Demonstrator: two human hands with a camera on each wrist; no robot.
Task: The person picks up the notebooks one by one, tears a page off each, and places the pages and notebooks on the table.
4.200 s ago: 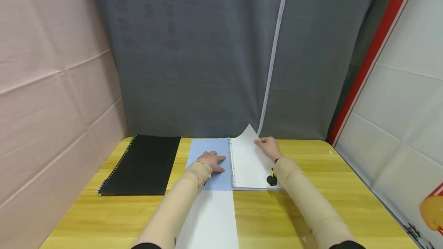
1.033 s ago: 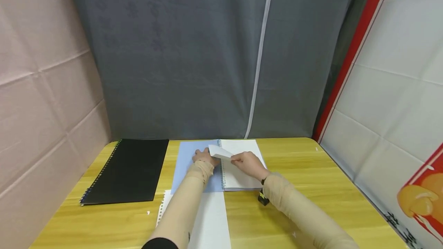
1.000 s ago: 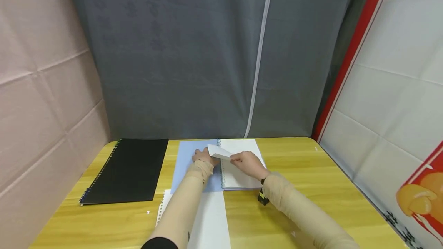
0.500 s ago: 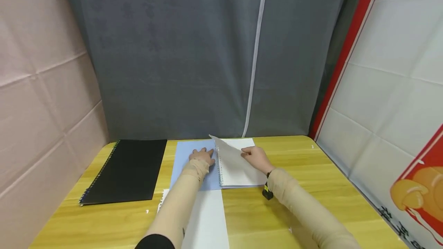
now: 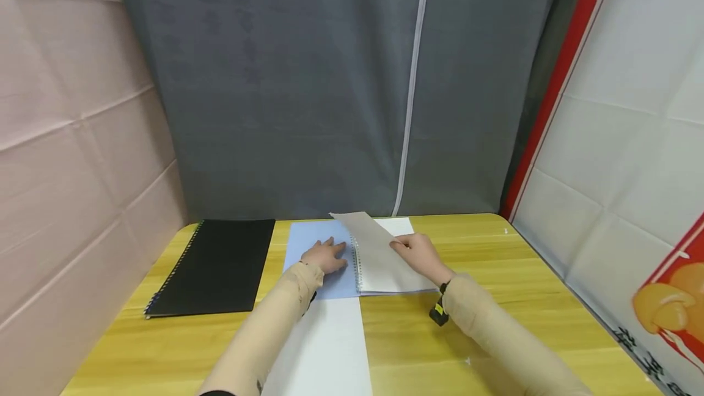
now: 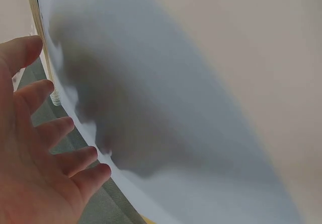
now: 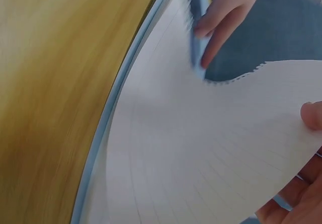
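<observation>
Near the tabletop's far edge, the left hand is pressing flat on the notebook while the right hand is pinching a page, partly torn free of the spiral.

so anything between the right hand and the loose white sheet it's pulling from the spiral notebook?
Nothing visible. The right hand already pinches the white ruled sheet, lifted above the open spiral notebook; the left hand presses flat on the blue cover.

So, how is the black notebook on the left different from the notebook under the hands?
The black spiral-bound notebook lies closed and untouched; the blue-covered spiral notebook lies open, the left hand flat on its cover and the right hand lifting a white page. Both rest on the yellow wooden table.
</observation>
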